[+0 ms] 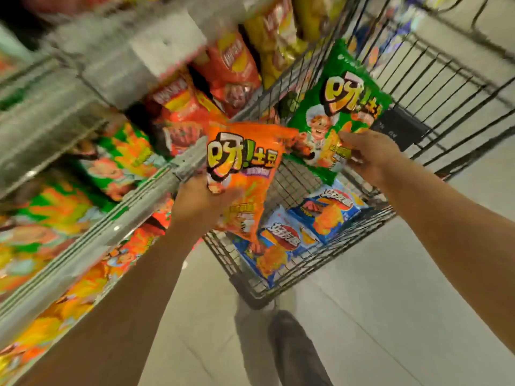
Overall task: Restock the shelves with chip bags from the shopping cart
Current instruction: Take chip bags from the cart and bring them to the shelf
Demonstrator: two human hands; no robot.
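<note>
Your left hand grips an orange chip bag by its lower part, fingers curled round the foil, and holds it just above the near corner of the shopping cart. Your right hand pinches the lower edge of a green chip bag, thumb on the printed face, holding it upright over the cart's middle. Both bags carry the same big yellow cartoon lettering, 呀!土豆, and the green one shows a cartoon cook in a white hat; the smaller print on each is too blurred to read. Down in the cart lie two blue chip bags, face up on the wire floor, each with a red oval logo whose characters you cannot make out. The orange bag's top corner touches or overlaps the green bag's lower left side. Left of the cart, the metal shelf rail runs right beside your left hand, with red bags stacked above it and orange and green bags packed along the shelf. A dark tag hangs on the cart's far wire wall behind the green bag. Right of the cart, pale tiled floor lies open, and a dark shoe stands just short of the cart's near corner.
</note>
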